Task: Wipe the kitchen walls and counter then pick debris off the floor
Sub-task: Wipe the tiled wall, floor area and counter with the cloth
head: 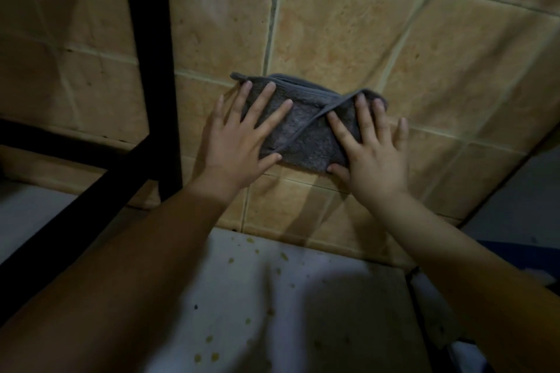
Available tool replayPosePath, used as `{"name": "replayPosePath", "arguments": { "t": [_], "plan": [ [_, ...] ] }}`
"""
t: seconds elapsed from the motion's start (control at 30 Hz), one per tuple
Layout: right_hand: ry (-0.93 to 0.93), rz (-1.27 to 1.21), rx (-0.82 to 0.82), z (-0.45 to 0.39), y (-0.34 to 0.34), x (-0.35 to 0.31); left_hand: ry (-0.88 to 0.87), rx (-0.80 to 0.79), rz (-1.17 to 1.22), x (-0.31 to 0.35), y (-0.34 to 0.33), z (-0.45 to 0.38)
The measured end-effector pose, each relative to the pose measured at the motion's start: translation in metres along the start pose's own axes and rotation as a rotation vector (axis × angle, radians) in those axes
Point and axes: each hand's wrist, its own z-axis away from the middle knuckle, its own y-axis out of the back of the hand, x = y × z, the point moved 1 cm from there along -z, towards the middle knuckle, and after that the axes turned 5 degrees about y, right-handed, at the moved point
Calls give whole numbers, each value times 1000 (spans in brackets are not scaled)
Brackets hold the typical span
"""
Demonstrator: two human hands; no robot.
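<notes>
A folded grey cloth (306, 127) lies flat against the tan tiled wall (348, 24). My left hand (239, 142) presses on the cloth's left part with straight, spread fingers. My right hand (372, 148) presses on its right part the same way, thumb at the lower edge. Below the wall runs the white counter (303, 312), speckled with small yellow-brown spots (212, 357).
A black metal frame (157, 70) stands upright just left of my left hand, with a crossbar running down to the left. The counter ends at a dark edge (418, 312) on the right. The scene is dim.
</notes>
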Motion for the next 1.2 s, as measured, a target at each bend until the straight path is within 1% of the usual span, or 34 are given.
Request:
{"name": "replayPosePath", "arguments": {
  "t": [0.07, 0.13, 0.3, 0.6, 0.83, 0.97, 1.1, 1.2],
  "plan": [
    [9, 4, 48, -2, -5, -11, 20, 19, -19, -8, -6, 6],
    [17, 19, 71, -3, -9, -21, 19, -1, -27, -16, -10, 10],
    [37, 29, 60, -1, -17, -37, 13, -39, -41, -23, -17, 23],
    [74, 70, 118, 5, -31, -46, 33, -3, -81, -22, -33, 37],
    [88, 151, 81, 14, -38, -49, 64, -27, -23, -13, -44, 47],
    [55, 170, 75, 24, -44, -48, 80, -47, 17, -1, -47, 52],
    [45, 169, 68, 38, -49, -34, 39, -62, 21, 13, -47, 51],
    [20, 204, 23, 50, -50, -15, 0, -59, 14, 32, -43, 49]
  ]
}}
